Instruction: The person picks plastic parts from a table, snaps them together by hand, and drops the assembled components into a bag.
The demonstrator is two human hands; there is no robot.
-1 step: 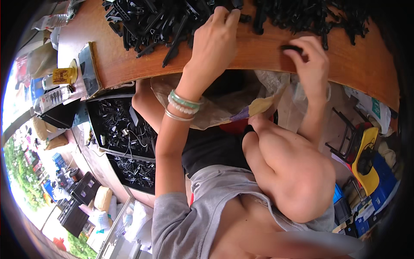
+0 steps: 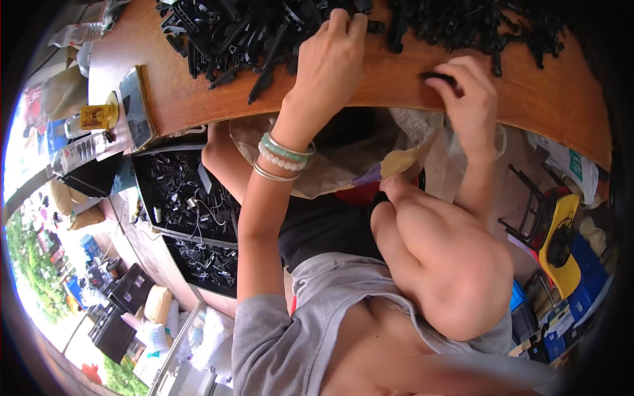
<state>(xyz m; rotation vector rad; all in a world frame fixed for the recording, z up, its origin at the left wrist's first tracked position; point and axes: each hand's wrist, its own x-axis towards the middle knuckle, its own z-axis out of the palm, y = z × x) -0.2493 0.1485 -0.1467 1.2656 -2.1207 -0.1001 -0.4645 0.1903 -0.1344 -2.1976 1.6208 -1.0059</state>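
Observation:
A big heap of black plastic parts (image 2: 231, 43) lies on the wooden table (image 2: 191, 105). At the right edge of that heap my left hand (image 2: 328, 63), with bracelets on its wrist, has its fingers drawn together. Whatever is at its fingertips is hidden behind the hand. Over the table's near edge, my right hand (image 2: 470, 96) pinches a small, dark, slightly curved plastic part (image 2: 441, 78) between thumb and fingers. A second heap of black parts (image 2: 462, 30) lies beyond the right hand.
A clear plastic bag (image 2: 403, 135) hangs open below the table edge, over my lap. Black trays of parts (image 2: 181, 188) stand on the left. A dark flat case (image 2: 137, 105) and a yellow box (image 2: 96, 117) sit at the left. A yellow stool (image 2: 561, 247) is on the right.
My right hand has shifted slightly left and toward me with the small black plastic part. My left hand has barely moved.

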